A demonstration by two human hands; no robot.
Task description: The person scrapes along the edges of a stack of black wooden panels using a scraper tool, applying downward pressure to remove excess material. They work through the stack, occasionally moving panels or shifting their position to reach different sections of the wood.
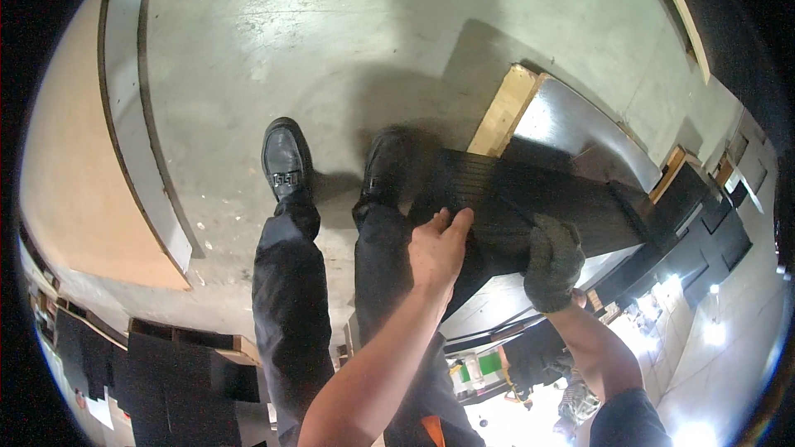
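A dark, flat panel point(592, 217) with fine ribs along its left end lies across a stack to the right of my legs. My left hand point(437, 252) is bare and closed at the left end of this black panel, its thumb pressed toward the forefinger. A dark grey knitted glove covers my right hand point(553, 265), which curls over the panel's near edge with the fingers together. Its fingertips are hidden against the black surface.
Beyond the panel, a shiny metallic sheet point(571, 120) rests by a wooden block point(503, 112). More black panels point(700, 236) stand on wood at the right. A pale board point(83, 174) fills the left side. My black shoes point(286, 157) stand on grey floor point(248, 66).
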